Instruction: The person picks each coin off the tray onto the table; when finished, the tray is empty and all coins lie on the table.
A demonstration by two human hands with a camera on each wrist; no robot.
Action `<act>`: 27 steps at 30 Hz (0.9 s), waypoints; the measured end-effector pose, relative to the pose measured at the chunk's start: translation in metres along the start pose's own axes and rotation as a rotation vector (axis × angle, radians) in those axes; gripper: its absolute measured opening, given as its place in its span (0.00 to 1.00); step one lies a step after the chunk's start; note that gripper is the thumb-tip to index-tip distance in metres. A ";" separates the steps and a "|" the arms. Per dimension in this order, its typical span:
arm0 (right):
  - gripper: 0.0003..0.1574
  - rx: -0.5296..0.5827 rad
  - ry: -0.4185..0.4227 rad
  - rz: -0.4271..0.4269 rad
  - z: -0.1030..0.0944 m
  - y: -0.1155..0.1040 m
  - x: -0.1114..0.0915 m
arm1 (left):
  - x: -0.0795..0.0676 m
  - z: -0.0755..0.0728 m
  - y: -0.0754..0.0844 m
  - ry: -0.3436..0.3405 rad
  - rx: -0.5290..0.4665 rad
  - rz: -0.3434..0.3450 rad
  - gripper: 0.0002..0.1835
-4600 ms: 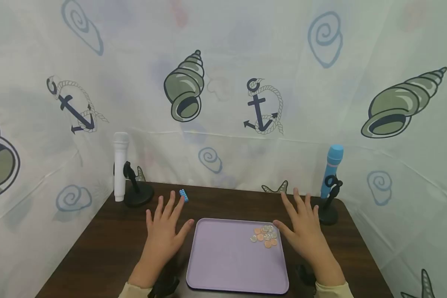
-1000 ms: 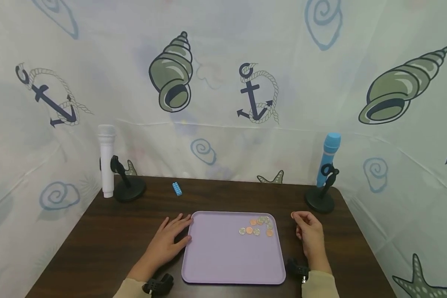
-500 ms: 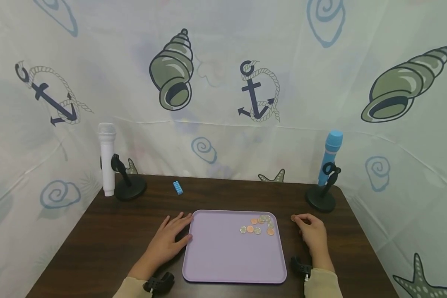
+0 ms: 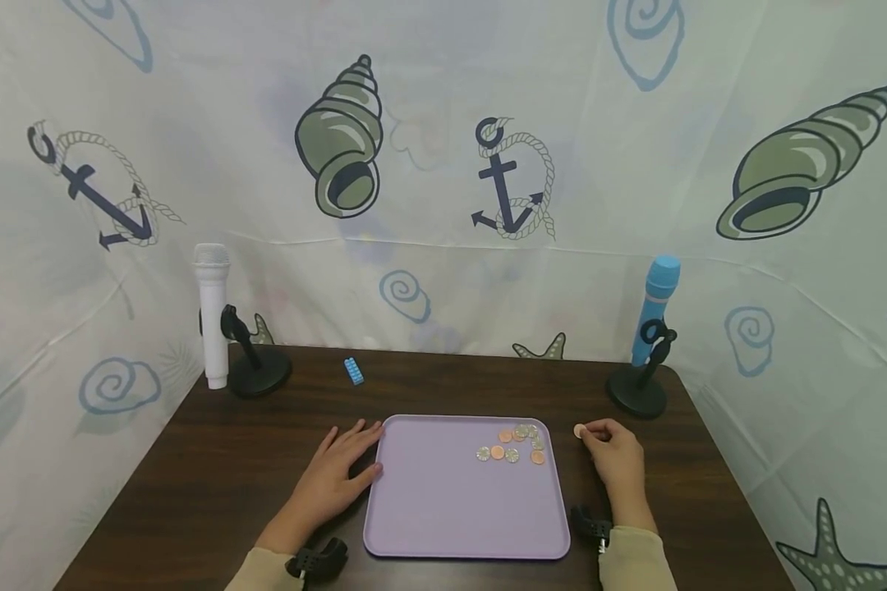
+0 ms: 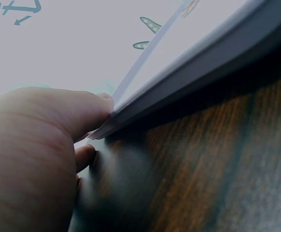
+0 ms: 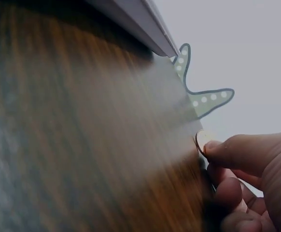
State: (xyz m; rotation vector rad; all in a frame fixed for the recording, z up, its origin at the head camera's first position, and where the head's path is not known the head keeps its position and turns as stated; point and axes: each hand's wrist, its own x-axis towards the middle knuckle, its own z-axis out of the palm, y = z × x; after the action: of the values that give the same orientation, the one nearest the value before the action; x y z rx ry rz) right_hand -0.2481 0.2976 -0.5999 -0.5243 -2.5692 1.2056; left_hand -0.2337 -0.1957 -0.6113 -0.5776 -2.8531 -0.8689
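At dark table (image 4: 214, 460), pinching coin (image 4: 579, 431) with right hand (image 4: 619, 458), right of tray (image 4: 458, 509); touching left rim (image 4: 370, 517) with straight-fingered left hand (image 4: 335, 478) (seemingly steadying).

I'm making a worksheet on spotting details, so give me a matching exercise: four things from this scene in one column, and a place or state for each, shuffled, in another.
Column one
1. Right hand
2. White microphone
3. Left hand
4. Light-blue toy brick

Column two
A. At the far left corner of the table
B. Touching the left edge of the lilac tray
C. Lying on the table, beyond the tray
D. Pinching a copper-coloured coin outside the tray

Pairs: 1-D; 2-A; 3-B; 4-C
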 end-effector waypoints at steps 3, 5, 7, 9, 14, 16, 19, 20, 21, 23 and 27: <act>0.18 -0.017 0.019 -0.016 0.001 0.000 0.000 | 0.000 0.000 0.001 -0.006 0.000 -0.002 0.37; 0.17 -0.024 0.029 -0.024 0.001 -0.001 0.000 | 0.001 -0.001 0.001 -0.009 0.001 -0.002 0.37; 0.17 -0.027 0.035 -0.027 0.001 -0.001 -0.001 | 0.001 -0.001 0.001 -0.007 0.000 0.002 0.36; 0.16 -0.032 0.039 -0.026 0.001 -0.001 -0.001 | 0.002 0.000 0.000 -0.001 0.000 0.008 0.36; 0.17 -0.031 0.025 -0.007 0.002 -0.003 -0.002 | 0.002 0.000 -0.004 0.014 0.010 0.023 0.36; 0.16 -0.023 0.023 -0.008 0.002 -0.004 -0.002 | 0.002 0.000 -0.005 0.009 0.010 0.017 0.36; 0.16 -0.016 0.026 -0.014 0.001 -0.005 -0.002 | 0.002 0.001 -0.004 0.001 0.004 0.014 0.36; 0.16 -0.011 0.027 -0.016 0.000 -0.004 -0.002 | 0.002 0.000 -0.004 0.001 0.002 0.014 0.36; 0.16 0.004 0.023 -0.010 0.000 -0.004 -0.001 | 0.002 0.000 -0.003 -0.001 0.002 0.013 0.36; 0.16 0.073 0.005 0.019 -0.001 -0.002 0.000 | 0.002 0.001 -0.002 0.002 0.005 0.015 0.37; 0.20 0.363 -0.070 0.108 -0.007 0.001 0.004 | 0.001 0.001 -0.001 -0.001 0.007 0.009 0.37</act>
State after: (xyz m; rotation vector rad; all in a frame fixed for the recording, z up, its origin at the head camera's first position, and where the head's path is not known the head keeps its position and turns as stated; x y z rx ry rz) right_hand -0.2490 0.3045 -0.5960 -0.5511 -2.3191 1.7072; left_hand -0.2350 -0.1954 -0.6122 -0.5898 -2.8513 -0.8575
